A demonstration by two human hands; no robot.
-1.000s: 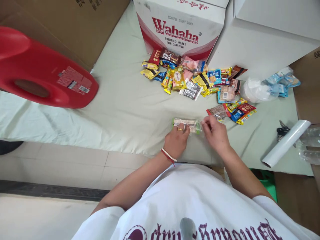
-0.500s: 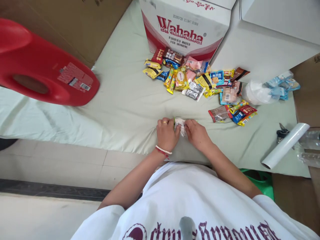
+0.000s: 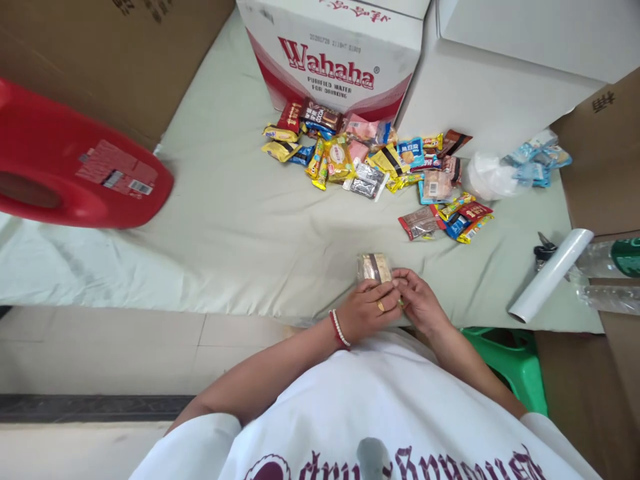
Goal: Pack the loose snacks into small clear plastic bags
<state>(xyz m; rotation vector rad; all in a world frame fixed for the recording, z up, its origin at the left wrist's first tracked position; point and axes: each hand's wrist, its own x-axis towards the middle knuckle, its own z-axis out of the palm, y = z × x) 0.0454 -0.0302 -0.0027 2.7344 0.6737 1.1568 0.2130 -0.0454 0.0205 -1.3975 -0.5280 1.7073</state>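
A small clear-wrapped snack (image 3: 375, 265), pale with a dark band across it, is held low over the near part of the cloth-covered surface. My left hand (image 3: 371, 308) lies across its near side with fingers curled on it, hiding its lower part. At the right edge of the wrapper, the fingers of my right hand (image 3: 423, 303) are pinched together and meet my left fingertips. A tiny green bit shows between the two hands; I cannot make out what it belongs to. Beyond the hands lies a small group of packets, with a brown-and-red packet (image 3: 421, 222) closest.
A long pile of wrapped snacks (image 3: 340, 160) lies before the Wahaha carton (image 3: 330, 67). A large red jug (image 3: 90, 167) is at left. Toward the right are a plastic-wrapped white bundle (image 3: 493, 177), a white roll (image 3: 550, 277), keys and clear bottles. Below stands a green stool (image 3: 520, 367).
The snack and both hands have come closer to my body. My left hand has turned across the wrapper, whose dark-banded face now shows. The whole view has shifted somewhat.
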